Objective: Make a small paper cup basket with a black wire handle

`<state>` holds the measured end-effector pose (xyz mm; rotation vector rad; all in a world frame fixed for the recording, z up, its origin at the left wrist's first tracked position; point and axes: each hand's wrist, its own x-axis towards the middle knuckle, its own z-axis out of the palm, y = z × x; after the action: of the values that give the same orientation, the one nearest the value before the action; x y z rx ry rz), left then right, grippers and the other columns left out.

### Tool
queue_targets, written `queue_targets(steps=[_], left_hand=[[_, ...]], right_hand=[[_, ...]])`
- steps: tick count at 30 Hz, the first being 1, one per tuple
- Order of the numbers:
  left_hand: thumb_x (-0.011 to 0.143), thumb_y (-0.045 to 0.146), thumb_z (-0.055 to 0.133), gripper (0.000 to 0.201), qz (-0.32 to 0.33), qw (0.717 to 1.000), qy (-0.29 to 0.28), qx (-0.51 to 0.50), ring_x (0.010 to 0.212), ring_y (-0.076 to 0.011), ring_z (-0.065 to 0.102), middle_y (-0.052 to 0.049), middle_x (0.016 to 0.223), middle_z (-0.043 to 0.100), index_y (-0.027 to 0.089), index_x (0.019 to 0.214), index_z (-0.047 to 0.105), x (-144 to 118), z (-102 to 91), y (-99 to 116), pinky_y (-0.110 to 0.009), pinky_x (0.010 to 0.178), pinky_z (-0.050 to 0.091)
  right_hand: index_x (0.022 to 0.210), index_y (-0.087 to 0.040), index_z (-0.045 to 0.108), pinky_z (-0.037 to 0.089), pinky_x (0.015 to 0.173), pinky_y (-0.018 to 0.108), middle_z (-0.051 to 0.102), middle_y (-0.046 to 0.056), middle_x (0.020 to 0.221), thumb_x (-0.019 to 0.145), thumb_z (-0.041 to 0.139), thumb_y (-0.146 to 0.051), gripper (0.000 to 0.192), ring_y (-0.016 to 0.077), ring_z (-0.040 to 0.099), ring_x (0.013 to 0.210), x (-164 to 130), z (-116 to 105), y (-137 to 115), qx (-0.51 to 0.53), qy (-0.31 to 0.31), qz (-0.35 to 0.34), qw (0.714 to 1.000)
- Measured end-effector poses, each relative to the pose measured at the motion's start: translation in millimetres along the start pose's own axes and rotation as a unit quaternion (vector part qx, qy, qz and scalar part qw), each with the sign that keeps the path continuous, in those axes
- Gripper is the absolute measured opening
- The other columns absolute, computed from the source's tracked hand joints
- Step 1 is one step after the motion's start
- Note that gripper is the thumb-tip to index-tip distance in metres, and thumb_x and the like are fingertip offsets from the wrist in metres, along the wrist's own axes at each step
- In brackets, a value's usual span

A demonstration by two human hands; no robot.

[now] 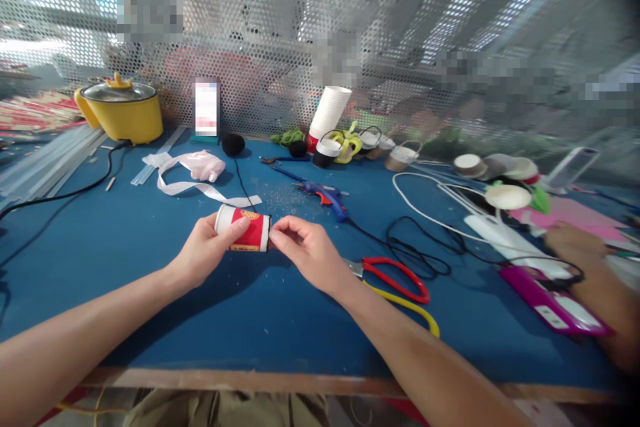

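Note:
My left hand (203, 250) is wrapped round a red and white paper cup (253, 232), which lies sideways just above the table. A black band, looking like yarn, runs round the cup's right end. At that end the fingertips of my right hand (303, 243) are pinched together against the black yarn (270, 230); the exact grip is too small to see. From a black yarn ball (233, 144) further back, a thin strand comes forward and passes behind the cup. A white ribbon (200, 188) lies just beyond the cup.
Scissors (400, 280) lie by my right forearm, beyond them a blue glue gun (320, 197) with its cord. Behind stand stacked paper cups (330, 113) and small handled buckets (327, 152). A yellow pot (123, 110) stands left. Another person's arm (595, 280) rests right, near a purple power strip (555, 303).

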<state>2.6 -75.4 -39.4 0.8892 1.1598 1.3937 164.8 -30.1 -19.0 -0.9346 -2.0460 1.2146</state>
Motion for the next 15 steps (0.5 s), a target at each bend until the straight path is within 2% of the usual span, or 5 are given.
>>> queue_targets(steps=[9, 15], left_hand=[[0.065, 0.039, 0.067, 0.028, -0.008, 1.000, 0.014, 0.009, 0.054, -0.0102, 0.055, 0.001, 0.063, 0.065, 0.013, 0.075, 0.063, -0.4, 0.3, 0.6, -0.020, 0.053, 0.042], [0.065, 0.038, 0.067, 0.028, -0.001, 1.000, 0.011, 0.003, 0.055, -0.0101, 0.055, 0.000, 0.064, 0.065, 0.012, 0.076, 0.063, -0.1, -0.4, -0.8, -0.020, 0.055, 0.042]], right_hand=[[0.074, -0.016, 0.057, 0.044, 0.062, 0.024, 0.061, 0.001, 0.072, 0.079, 0.048, -0.028, 0.017, 0.0122, 0.055, 0.066, 0.1, -1.9, 1.3, -0.002, -0.004, -0.009, 1.000], [0.073, -0.016, 0.056, 0.043, 0.059, 0.022, 0.060, 0.000, 0.069, 0.079, 0.048, -0.027, 0.015, 0.0107, 0.054, 0.062, 0.5, -0.7, 0.6, -0.014, 0.000, -0.015, 1.000]])
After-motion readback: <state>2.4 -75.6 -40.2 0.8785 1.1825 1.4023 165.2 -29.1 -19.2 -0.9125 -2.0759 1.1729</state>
